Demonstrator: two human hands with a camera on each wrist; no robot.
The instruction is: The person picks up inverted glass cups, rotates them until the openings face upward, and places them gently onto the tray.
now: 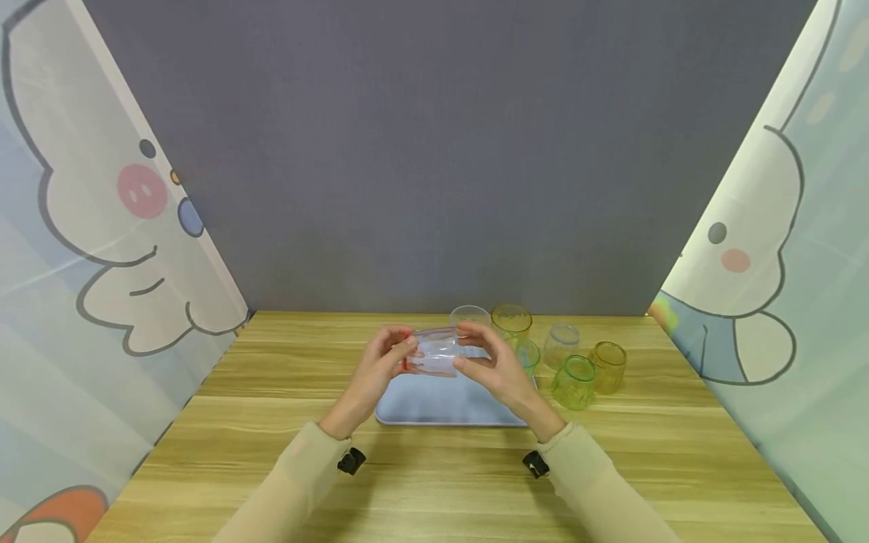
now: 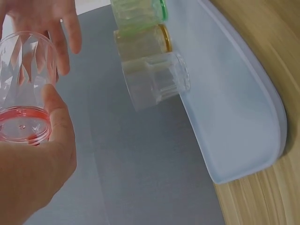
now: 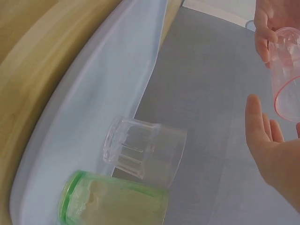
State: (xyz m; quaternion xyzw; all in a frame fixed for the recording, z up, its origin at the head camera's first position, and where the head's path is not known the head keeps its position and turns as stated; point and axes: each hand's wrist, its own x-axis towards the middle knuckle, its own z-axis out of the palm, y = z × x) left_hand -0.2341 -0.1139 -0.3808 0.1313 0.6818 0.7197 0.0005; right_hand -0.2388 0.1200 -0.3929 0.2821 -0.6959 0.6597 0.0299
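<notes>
While the left hand (image 1: 380, 363) grips the base end, thumb nearest the wearer, a pink glass (image 1: 434, 353) is held up off the table, lying on its side; in the head view it shows against the tray. Long axis runs left to right, across the person's front, close to level. Base, a thick red ring, points to the left palm; mouth, thin-edged, points right. Right hand (image 1: 495, 369) is open at the mouth end, fingers extended and thumb apart from them; whether the fingertips touch the rim, cannot tell. Pale sleeves (image 1: 299, 469) on both arms, a black wrist device (image 1: 351, 461) by each cuff. Behind and below the glass, a pale blue tray (image 1: 441, 407), long side facing the person. On its right part, mouths up: a clear glass (image 2: 152, 80), an amber glass (image 2: 140, 44) and a green glass (image 2: 138, 15), close together. Right of the tray, on the wood-grain table (image 1: 285, 407), three more: colourless tumbler (image 1: 561, 347), green tumbler (image 1: 573, 383), amber tumbler (image 1: 609, 368). Beyond, a dark grey panel (image 1: 434, 151); cartoon-printed curtains (image 1: 88, 211) on either side.
</notes>
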